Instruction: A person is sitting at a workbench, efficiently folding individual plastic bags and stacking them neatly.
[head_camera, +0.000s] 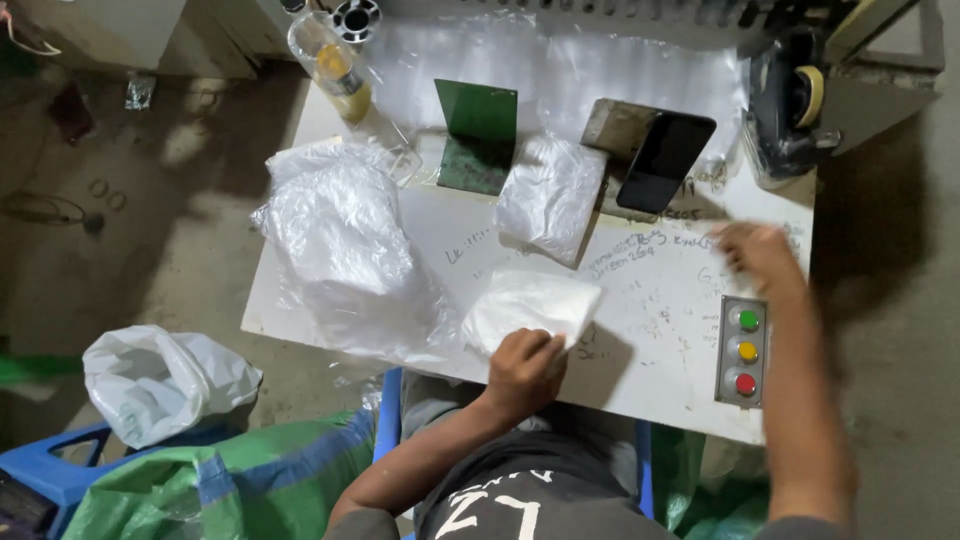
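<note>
Setting: a dim workshop with a bare concrete floor; a white worktable (640, 330) scribbled with handwriting fills the middle of the frame, and the person sits at its near edge, bottom centre.

Left hand: the left hand (523, 368), low in the centre, lies on the near corner of a flat white plastic packet (530, 305). The fingers are curled and pressed together over the packet's edge, which pins it flat against the table rather than lifting it.

Packet: just above the left hand, near the table's front edge, lying flat with its far corner toward the centre of the frame.

Right hand: the right hand (755, 250), right of centre, is stretched out over the tabletop and blurred by motion. I cannot tell whether its fingers are spread or closed; nothing shows in it.

Button panel: a grey box with green, yellow and red buttons (745, 350) sits just below the right hand at the table's right edge, within easy reach of that arm.

Supply heap: a loose heap of clear plastic bags (345, 250) lies at centre left, just beside the packet, close to the left arm.

Back of table: a second clear bag (550, 195) rests between a green metal bracket (478, 135) and a dark phone (665, 160) propped upright at upper centre, seemingly tilted so its screen faces the seat.

Upper left: a clear bottle with yellow liquid (335, 65) lies tilted at the table's far corner.

Floor: a white bag (165, 380) sits on a blue stool at lower left, with a green woven sack (240, 480) beside it.
</note>
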